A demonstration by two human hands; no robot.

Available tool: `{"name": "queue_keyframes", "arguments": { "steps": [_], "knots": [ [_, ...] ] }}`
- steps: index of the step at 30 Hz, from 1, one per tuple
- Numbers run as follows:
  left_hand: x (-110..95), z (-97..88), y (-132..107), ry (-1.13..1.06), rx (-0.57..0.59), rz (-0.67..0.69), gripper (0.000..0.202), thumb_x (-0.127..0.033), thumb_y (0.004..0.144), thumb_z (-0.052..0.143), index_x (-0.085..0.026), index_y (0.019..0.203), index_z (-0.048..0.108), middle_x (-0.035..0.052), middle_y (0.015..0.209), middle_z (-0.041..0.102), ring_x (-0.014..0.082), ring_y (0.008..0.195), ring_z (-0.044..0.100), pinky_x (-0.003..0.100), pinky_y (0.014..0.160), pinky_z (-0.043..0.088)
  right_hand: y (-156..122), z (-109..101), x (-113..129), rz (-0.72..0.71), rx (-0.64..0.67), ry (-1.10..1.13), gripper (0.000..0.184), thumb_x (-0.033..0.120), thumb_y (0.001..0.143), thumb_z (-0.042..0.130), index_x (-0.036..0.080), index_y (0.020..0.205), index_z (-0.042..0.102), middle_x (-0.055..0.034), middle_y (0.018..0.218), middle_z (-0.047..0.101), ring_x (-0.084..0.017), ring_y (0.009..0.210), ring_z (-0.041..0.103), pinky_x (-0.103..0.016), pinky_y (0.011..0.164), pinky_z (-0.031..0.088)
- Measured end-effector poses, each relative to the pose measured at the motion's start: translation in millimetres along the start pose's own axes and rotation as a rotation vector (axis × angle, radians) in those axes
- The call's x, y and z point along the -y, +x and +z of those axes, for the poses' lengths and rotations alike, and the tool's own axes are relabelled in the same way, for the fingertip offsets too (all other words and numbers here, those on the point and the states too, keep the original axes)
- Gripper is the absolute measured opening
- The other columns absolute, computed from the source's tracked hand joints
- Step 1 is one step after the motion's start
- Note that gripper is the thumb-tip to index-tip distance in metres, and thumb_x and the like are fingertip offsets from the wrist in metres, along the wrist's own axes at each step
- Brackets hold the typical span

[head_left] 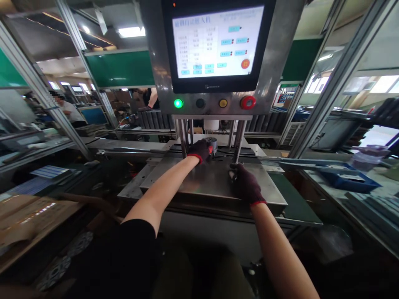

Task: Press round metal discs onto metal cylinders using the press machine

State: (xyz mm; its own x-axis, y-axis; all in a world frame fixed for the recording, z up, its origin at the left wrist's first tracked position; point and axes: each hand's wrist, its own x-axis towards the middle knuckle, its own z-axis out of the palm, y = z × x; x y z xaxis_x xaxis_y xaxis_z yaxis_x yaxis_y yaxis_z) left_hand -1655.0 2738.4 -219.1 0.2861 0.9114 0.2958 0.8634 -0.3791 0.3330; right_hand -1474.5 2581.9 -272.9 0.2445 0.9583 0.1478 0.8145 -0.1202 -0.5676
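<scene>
**Onlooker A:** Identify the hand positions at the press (215,104).

**Onlooker B:** Both hands wear dark gloves (249,189) with red cuffs. The left hand (200,151) is at the center of the frame, on a round part (212,144). The right hand (246,183) is lower and to the right, on a steel plate (205,178).

**Onlooker A:** State the finger condition.

**Onlooker B:** Left fingers (205,146): together, curled against the side of the round part and apparently clamped on it. Right fingers (236,169): bent down beside a small metal piece (232,174). Whether they are clamped on that piece cannot be determined from this view.

**Onlooker A:** Locate the round part.

**Onlooker B:** It sits at the far edge of the plate, between two upright steel columns (239,141), under the touchscreen (216,43).

**Onlooker A:** List the controls.

**Onlooker B:** Below the touchscreen, from left to right: a lit green button (178,103), a dark button (200,103), a yellow button (222,103) and a red button (248,102).

**Onlooker A:** Note the surroundings.

**Onlooker B:** A blue tray (349,179) lies on the counter (370,195) at the right of the frame. A co-worker (70,112) stands at the upper left. Cardboard (26,216) lies at the lower left.
</scene>
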Motion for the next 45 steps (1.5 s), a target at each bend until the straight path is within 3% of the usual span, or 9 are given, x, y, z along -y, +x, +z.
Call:
{"name": "queue_keyframes", "arguments": {
  "steps": [3,6,10,14,21,28,40,43,45],
  "knots": [
    [-5,-30.4,-27,0.119,-0.215,0.136,0.049,-0.036,0.114,0.051,-0.018,0.157,0.068,0.0207,0.161,0.066,0.0396,0.156,0.058,0.056,0.134,0.042,-2,-2,7,0.003,0.038,-0.087,0.052,0.04,0.109,0.064,0.029,0.16,0.062,-0.014,0.135,0.082,-0.034,0.122,0.079,-0.039,0.094,0.057],
    [-14,-60.1,-40,0.237,-0.431,0.305,0.066,-0.041,0.108,0.065,-0.027,0.171,0.054,0.0139,0.182,0.046,0.0416,0.176,0.027,0.064,0.144,0.019,-4,-3,9,-0.013,0.049,-0.104,0.052,0.041,0.11,0.063,0.03,0.161,0.061,-0.0136,0.137,0.082,-0.034,0.124,0.079,-0.04,0.095,0.057],
    [-25,-78.9,-34,0.264,-0.448,0.297,0.08,-0.044,0.1,0.077,-0.028,0.173,0.05,0.013,0.188,0.034,0.0458,0.179,0.008,0.071,0.143,0.008,-4,-2,8,-0.003,0.038,-0.072,0.052,0.042,0.109,0.064,0.03,0.16,0.061,-0.0119,0.135,0.082,-0.033,0.124,0.079,-0.039,0.096,0.057],
    [-24,-77.1,-28,0.243,-0.477,0.245,0.077,-0.042,0.101,0.075,-0.027,0.173,0.05,0.0135,0.19,0.029,0.0468,0.179,0.01,0.071,0.143,0.007,-4,-4,8,0.033,0.038,-0.037,0.052,0.044,0.109,0.066,0.031,0.159,0.063,-0.0104,0.133,0.083,-0.032,0.123,0.079,-0.038,0.094,0.058],
    [-25,-89.3,-27,0.244,-0.458,0.274,0.067,-0.031,0.098,0.08,-0.02,0.161,0.062,0.0151,0.19,0.029,0.0456,0.174,0.027,0.063,0.141,0.025,-5,-4,9,0.012,0.028,-0.035,0.05,0.042,0.109,0.066,0.03,0.158,0.064,-0.0108,0.133,0.084,-0.032,0.125,0.079,-0.038,0.097,0.058],
    [-30,-95.6,-24,0.252,-0.471,0.257,0.059,-0.028,0.098,0.079,-0.018,0.155,0.068,0.0159,0.181,0.045,0.0455,0.168,0.038,0.062,0.14,0.031,-4,-3,7,-0.004,0.034,-0.019,0.05,0.041,0.11,0.064,0.029,0.158,0.063,-0.0119,0.132,0.083,-0.032,0.125,0.079,-0.038,0.096,0.056],
    [-35,-111.2,-23,0.304,-0.441,0.24,0.058,-0.03,0.096,0.076,-0.02,0.153,0.072,0.0154,0.175,0.053,0.0434,0.158,0.052,0.057,0.136,0.039,-3,-2,8,-0.014,0.025,0.015,0.05,0.039,0.109,0.062,0.029,0.157,0.063,-0.0121,0.131,0.083,-0.031,0.122,0.079,-0.038,0.095,0.057],
    [-25,-100.4,-32,0.278,-0.482,0.264,0.061,-0.034,0.1,0.072,-0.02,0.159,0.067,0.0162,0.176,0.053,0.0429,0.165,0.044,0.058,0.141,0.032,-3,-2,7,-0.012,0.021,0.038,0.049,0.039,0.109,0.062,0.029,0.157,0.063,-0.0118,0.133,0.083,-0.031,0.125,0.078,-0.038,0.097,0.056],
    [-14,-80.5,-44,0.233,-0.479,0.271,0.057,-0.036,0.104,0.067,-0.02,0.159,0.066,0.018,0.172,0.056,0.0415,0.168,0.042,0.06,0.142,0.03,-2,-2,7,-0.011,0.023,0.051,0.049,0.039,0.109,0.062,0.028,0.157,0.062,-0.0118,0.132,0.083,-0.031,0.127,0.078,-0.037,0.098,0.056]
  ]
}}
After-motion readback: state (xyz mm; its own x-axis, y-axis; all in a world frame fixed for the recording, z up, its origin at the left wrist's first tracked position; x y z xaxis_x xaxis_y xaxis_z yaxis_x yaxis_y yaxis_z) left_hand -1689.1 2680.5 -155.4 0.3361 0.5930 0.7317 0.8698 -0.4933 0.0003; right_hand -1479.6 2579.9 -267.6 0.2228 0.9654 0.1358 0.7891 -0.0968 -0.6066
